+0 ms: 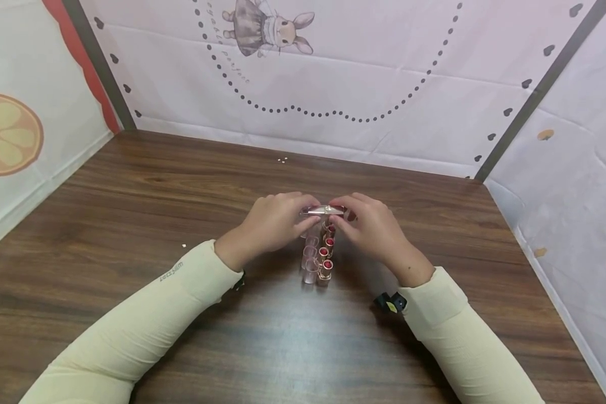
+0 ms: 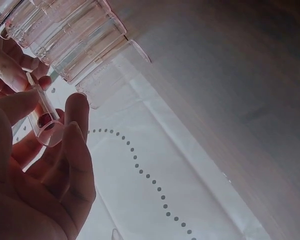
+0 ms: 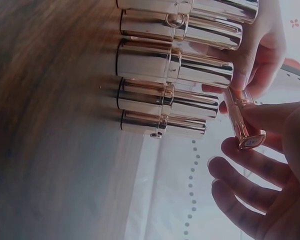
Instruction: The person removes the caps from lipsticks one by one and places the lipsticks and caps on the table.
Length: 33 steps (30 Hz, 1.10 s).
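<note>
Both hands meet over the far end of the rows, with a lipstick (image 1: 325,210) lying level between them. My left hand (image 1: 278,221) pinches its clear cap (image 2: 51,134) between thumb and fingers, and a dark red tip (image 2: 45,120) shows inside. At the other end my right hand (image 1: 379,227) pinches the shiny gold base (image 3: 251,142), which bears a small round label. Below stands a row of uncapped lipsticks (image 1: 326,269) in upright gold tubes with red tips. Alongside on the left runs a row of upright clear caps (image 1: 310,272).
The dark wood table (image 1: 293,348) is bounded by a printed rabbit cloth (image 1: 363,67) behind and light cloths at both sides. Small white bits (image 1: 282,160) lie near the back edge, and another white speck (image 1: 184,245) lies by the left sleeve.
</note>
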Tool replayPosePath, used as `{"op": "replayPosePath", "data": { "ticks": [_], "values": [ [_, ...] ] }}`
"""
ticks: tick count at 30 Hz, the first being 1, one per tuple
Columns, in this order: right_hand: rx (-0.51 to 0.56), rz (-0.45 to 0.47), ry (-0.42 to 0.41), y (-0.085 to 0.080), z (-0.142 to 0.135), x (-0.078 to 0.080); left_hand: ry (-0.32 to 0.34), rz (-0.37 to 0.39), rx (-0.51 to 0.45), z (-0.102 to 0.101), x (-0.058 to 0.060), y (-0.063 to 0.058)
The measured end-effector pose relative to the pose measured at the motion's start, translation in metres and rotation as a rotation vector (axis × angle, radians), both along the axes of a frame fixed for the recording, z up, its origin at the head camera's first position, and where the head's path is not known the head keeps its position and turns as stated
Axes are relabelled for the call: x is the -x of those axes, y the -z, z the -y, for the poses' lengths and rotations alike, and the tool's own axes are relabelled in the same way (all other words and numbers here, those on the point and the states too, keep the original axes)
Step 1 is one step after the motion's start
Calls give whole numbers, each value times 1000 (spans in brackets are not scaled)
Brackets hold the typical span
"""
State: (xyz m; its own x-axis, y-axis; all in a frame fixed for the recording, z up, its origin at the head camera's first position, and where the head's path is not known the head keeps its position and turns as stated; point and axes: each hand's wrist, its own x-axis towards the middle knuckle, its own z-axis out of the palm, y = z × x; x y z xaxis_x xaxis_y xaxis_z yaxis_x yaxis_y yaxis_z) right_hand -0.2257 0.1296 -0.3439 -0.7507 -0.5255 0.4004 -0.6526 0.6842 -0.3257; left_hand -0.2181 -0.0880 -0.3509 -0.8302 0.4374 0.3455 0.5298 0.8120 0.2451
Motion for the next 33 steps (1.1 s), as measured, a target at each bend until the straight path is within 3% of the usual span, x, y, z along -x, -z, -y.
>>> {"op": "replayPosePath", "data": {
  "ticks": [16,26,33],
  "values": [
    [-33,14,-54,-5,-4,-1,36,-24,-8,1,-3,-3],
    [-42,-49,-12,-3,-2,0,-32,-42,-11,-1,-3,-3],
    [-12,-14,-34,-3,-4,1,-30,-36,-6,-1,-4,-4]
  ]
}}
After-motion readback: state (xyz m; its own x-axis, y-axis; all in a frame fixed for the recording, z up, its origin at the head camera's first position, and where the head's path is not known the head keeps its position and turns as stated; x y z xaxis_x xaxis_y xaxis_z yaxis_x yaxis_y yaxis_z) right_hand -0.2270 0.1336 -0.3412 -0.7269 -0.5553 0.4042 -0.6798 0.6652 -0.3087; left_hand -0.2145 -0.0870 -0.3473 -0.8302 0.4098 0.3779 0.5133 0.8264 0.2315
